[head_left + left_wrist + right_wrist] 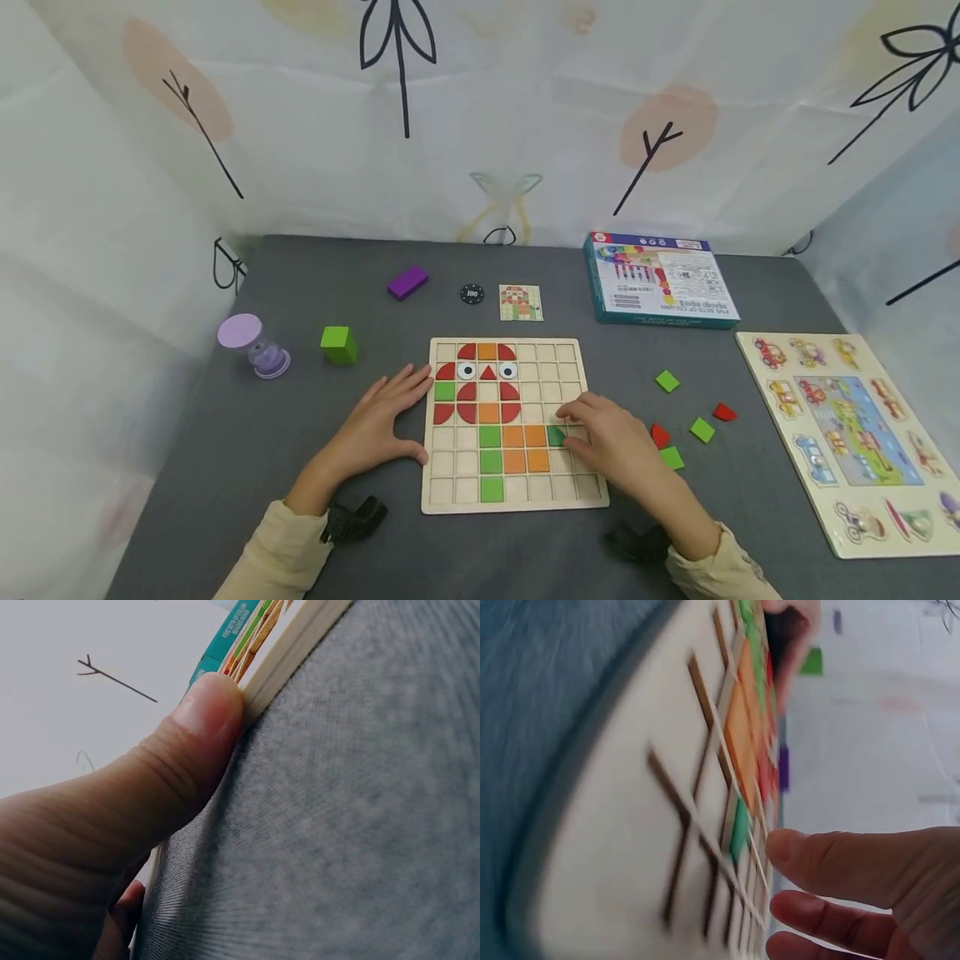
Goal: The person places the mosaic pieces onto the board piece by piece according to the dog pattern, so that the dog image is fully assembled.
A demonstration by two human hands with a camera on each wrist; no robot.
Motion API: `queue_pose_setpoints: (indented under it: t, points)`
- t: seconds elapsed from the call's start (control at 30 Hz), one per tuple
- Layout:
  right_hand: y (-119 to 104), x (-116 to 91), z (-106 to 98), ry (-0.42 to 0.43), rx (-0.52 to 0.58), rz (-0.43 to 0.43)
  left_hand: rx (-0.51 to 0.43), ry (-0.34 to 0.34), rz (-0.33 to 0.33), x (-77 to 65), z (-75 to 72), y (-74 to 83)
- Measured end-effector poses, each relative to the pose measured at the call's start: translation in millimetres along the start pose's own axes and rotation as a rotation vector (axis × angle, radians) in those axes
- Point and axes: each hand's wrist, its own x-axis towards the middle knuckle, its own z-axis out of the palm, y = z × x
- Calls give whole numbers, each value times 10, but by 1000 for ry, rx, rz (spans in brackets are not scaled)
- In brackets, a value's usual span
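A wooden grid board (pixel 453 496) holds red, orange and green flat pieces and two eye pieces. My left hand (pixel 375 425) rests against the board's left edge, fingers extended; in the left wrist view the thumb (pixel 202 712) presses the side of the board. Over the right part of the grid is my right hand (pixel 611 437), its fingertips beside a dark green piece (pixel 555 436) in a cell. The right wrist view shows the thumb (pixel 825 855) and fingers apart, with nothing between them, and that green piece (pixel 739 831) lying in the grid.
Loose green squares (pixel 667 381) and red pieces (pixel 724 412) lie right of the board. Behind it are a pattern card (pixel 521 303), a black chip (pixel 472 293), a purple block (pixel 408 282) and a box (pixel 663 283). A green cube (pixel 339 345), an hourglass-like object (pixel 258 346) and a picture puzzle (pixel 813 521) flank it.
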Motion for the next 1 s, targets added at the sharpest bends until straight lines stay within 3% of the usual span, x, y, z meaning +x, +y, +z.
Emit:
queue_pose_setpoints:
  t: [0.13, 0.23, 0.4, 0.53, 0.73, 1.0]
  points:
    - [224, -160, -109, 77, -10, 78, 6, 12, -2, -30, 12, -19]
    - [435, -316, -195, 84, -60, 184, -5, 7, 0, -36, 15, -5]
    - [676, -535, -322, -47, -83, 390, -16, 7, 1, -31, 20, -1]
    - [748, -646, -371, -161, -56, 500, 2, 10, 11, -4, 22, -26]
    - [747, -663, -311, -212, -54, 515, -14, 3, 6, 1, 1, -5]
    - [693, -648, -225, -119, -67, 477, -12, -11, -10, 6, -12, 29]
